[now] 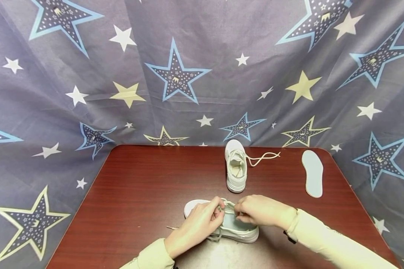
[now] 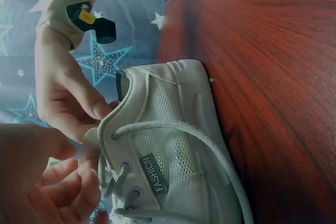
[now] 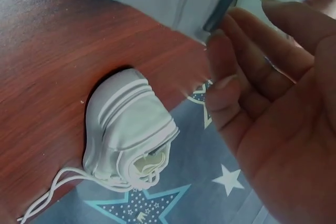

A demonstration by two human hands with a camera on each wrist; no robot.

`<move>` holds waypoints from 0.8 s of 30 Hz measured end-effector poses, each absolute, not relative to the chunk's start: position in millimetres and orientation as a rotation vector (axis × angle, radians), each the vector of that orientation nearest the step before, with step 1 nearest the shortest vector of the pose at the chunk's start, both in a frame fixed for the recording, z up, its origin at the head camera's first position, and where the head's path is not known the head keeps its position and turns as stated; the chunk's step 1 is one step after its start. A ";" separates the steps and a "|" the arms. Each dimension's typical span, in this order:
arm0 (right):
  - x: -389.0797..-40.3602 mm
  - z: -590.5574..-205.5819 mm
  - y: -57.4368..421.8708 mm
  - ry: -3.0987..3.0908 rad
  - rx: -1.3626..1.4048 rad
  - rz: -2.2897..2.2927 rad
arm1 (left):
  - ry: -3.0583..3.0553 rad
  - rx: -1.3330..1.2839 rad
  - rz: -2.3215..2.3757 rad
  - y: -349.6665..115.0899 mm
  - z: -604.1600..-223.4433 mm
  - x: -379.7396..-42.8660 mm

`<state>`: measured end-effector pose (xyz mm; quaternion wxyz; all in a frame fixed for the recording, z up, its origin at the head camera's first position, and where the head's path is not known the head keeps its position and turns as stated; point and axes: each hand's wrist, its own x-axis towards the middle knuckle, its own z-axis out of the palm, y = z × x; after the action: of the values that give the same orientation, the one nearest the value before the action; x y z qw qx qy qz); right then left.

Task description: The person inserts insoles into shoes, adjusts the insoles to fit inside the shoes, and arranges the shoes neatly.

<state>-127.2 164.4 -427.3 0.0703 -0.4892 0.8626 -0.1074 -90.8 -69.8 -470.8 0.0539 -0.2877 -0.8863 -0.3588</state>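
Observation:
A white lace-up sneaker lies sideways near the table's front, toe to the left, with a pale blue insole showing inside. At its tongue, my left hand pinches with thumb and fingertips; the laces hang loose down its mesh side. From the right, my right hand reaches to the shoe's opening, fingers loosely bent. In the right wrist view its fingertips are right at the collar edge, thumb held apart from them.
Behind the hands stands a second white sneaker, its laces trailing right. A loose pale blue insole lies at the table's back right. The reddish-brown table meets a star-patterned curtain at the back and sides.

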 end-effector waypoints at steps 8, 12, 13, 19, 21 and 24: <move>-131.4 -422.8 174.6 2.585 -1.459 -0.372 | -2.724 -0.830 -0.998 -70.0 -468.8 -85.1; -132.7 -421.1 180.0 2.611 -1.439 -0.364 | -2.764 -0.773 -0.923 -70.0 -468.5 -81.6; -133.1 -421.1 181.0 2.614 -1.436 -0.361 | -2.774 -0.762 -0.907 -70.1 -468.6 -81.0; -133.5 -422.2 186.7 2.632 -1.424 -0.368 | -2.902 -0.749 -0.900 -71.0 -470.1 -75.5; -133.5 -423.1 188.7 2.642 -1.418 -0.371 | -2.967 -0.758 -0.939 -70.7 -470.8 -72.6; -133.5 -425.9 192.0 2.648 -1.412 -0.379 | -3.057 -0.753 -1.005 -69.8 -472.2 -67.9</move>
<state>-133.5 192.0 -425.9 0.0582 -0.4660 0.8739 -0.1251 -67.9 -69.8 -472.2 -0.0816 -0.2272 -0.9219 -0.3029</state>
